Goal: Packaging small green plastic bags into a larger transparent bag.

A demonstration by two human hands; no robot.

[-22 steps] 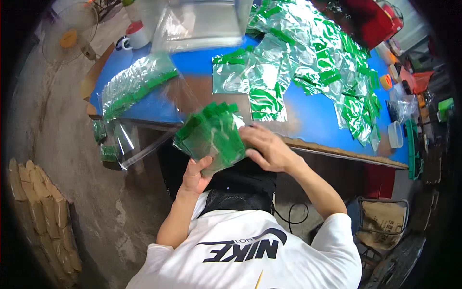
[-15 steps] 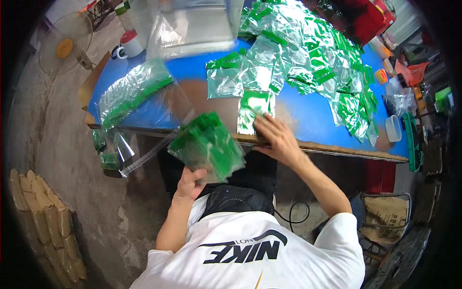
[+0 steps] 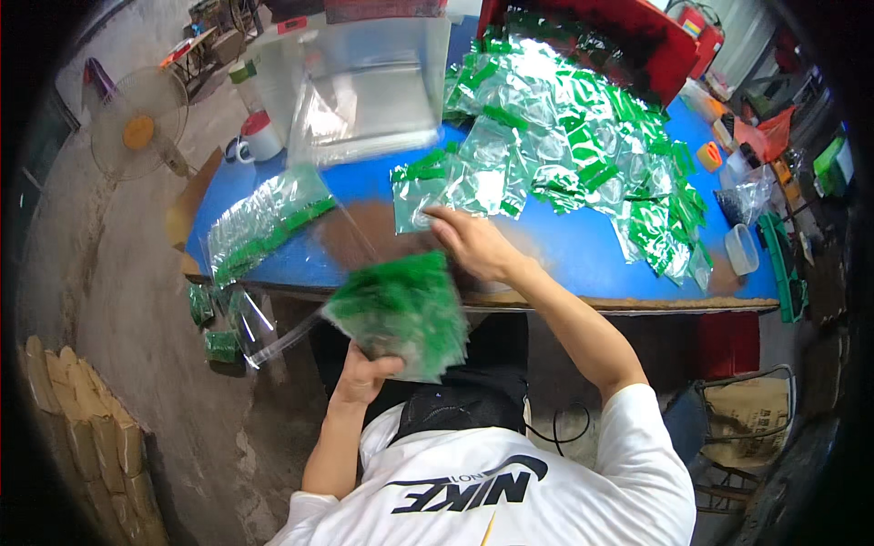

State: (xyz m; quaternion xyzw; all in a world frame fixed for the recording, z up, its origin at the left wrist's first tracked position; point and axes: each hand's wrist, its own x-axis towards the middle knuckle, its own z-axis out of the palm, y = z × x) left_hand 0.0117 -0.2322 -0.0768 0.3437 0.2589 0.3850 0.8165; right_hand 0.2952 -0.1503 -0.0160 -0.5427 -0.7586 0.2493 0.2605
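Observation:
A fanned stack of small green-and-clear plastic packets (image 3: 405,305) is gripped in my left hand (image 3: 369,371), thumb on top, just in front of the table's front edge. My right hand (image 3: 478,246) reaches over the blue table (image 3: 574,250) with its fingers stretched out. Its fingertips are at a clear packet with a green top (image 3: 414,205), on the left of the heap; whether they pinch it I cannot tell. The big heap of similar packets (image 3: 583,136) covers the table's back right. To the left lies a large clear bag (image 3: 273,218) with green-edged packets in it.
A pile of clear plastic bags (image 3: 373,105) is at the back, beside a white mug (image 3: 261,141). Behind the heap stands a red bin (image 3: 592,41). A clear tub (image 3: 742,250) sits by the right edge. A fan (image 3: 137,132) and paper-wrapped bundles (image 3: 100,437) are on the left.
My right hand has moved left and away from me to the heap's left packets. The green packet formerly under it at the front edge no longer shows there. My left hand keeps its stack.

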